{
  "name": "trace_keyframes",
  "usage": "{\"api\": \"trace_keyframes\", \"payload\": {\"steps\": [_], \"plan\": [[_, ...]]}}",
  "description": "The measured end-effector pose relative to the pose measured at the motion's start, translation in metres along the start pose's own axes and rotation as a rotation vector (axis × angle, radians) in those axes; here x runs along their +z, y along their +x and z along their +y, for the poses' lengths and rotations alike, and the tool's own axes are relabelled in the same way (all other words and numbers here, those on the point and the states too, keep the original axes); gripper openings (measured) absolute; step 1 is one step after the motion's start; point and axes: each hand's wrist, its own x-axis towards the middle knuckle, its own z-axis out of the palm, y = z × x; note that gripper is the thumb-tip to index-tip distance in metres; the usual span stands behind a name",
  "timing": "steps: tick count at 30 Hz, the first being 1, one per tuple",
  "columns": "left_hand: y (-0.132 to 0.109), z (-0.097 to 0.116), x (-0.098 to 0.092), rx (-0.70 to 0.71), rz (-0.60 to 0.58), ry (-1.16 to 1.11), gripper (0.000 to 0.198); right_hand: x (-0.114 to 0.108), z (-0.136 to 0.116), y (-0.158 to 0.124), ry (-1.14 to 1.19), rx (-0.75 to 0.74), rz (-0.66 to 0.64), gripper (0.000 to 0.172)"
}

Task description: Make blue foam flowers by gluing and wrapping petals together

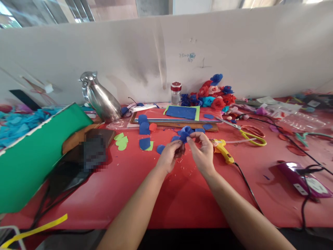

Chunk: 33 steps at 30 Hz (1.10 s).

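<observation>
Both my hands meet over the middle of the red table, pinching a blue paper flower (185, 132) whose petals curl at the top. My left hand (170, 155) is closed on its lower left side, and my right hand (202, 152) grips its right side with thumb and forefinger. Cut blue petals (144, 127) and green leaf pieces (121, 141) lie to the left of my hands. Just right of my right hand rests a yellow hot glue gun (224, 151) with a glue stick in its back. Behind it are scissors (251, 134) with yellow and red handles.
Finished paper roses (217, 93) are heaped against the white wall near a red-lidded jar (176, 93). A steel jug (101, 99), a green box (44, 156) and a black bag (70, 170) stand left. At right sits a purple power strip (304, 178) with black cords.
</observation>
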Motion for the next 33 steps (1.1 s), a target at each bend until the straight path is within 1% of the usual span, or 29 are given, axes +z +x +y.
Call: {"api": "trace_keyframes", "payload": {"steps": [4,7,9,13,16,19,22,25,27,33], "plan": [[-0.001,0.005,-0.001,-0.072,-0.008,-0.160,0.020,-0.001,-0.002,-0.002,0.129,-0.010,-0.004,0.009],[-0.001,0.009,-0.004,-0.136,-0.064,-0.281,0.022,-0.001,-0.004,-0.002,0.273,0.013,0.005,0.012],[-0.002,0.011,-0.007,-0.165,-0.125,-0.344,0.024,-0.001,-0.004,-0.002,0.354,0.059,-0.042,0.012],[-0.003,0.012,-0.011,-0.206,-0.238,-0.403,0.027,0.000,-0.002,-0.001,0.488,0.164,-0.207,0.012],[-0.004,0.011,-0.014,-0.208,-0.263,-0.405,0.025,0.001,-0.002,-0.002,0.575,0.209,-0.285,0.012],[-0.004,0.011,-0.016,-0.214,-0.296,-0.365,0.025,0.000,-0.005,-0.003,0.628,0.218,-0.337,0.013],[-0.004,0.012,-0.018,-0.207,-0.333,-0.333,0.025,-0.001,-0.008,-0.003,0.619,0.212,-0.360,0.014],[-0.004,0.014,-0.020,-0.192,-0.335,-0.323,0.024,-0.001,-0.009,-0.002,0.631,0.229,-0.379,0.014],[-0.004,0.015,-0.021,-0.206,-0.351,-0.292,0.025,-0.001,-0.009,-0.001,0.655,0.240,-0.386,0.013],[-0.002,0.017,-0.027,-0.280,-0.483,-0.226,0.030,-0.002,-0.010,0.000,0.681,0.211,-0.420,0.015]]}}
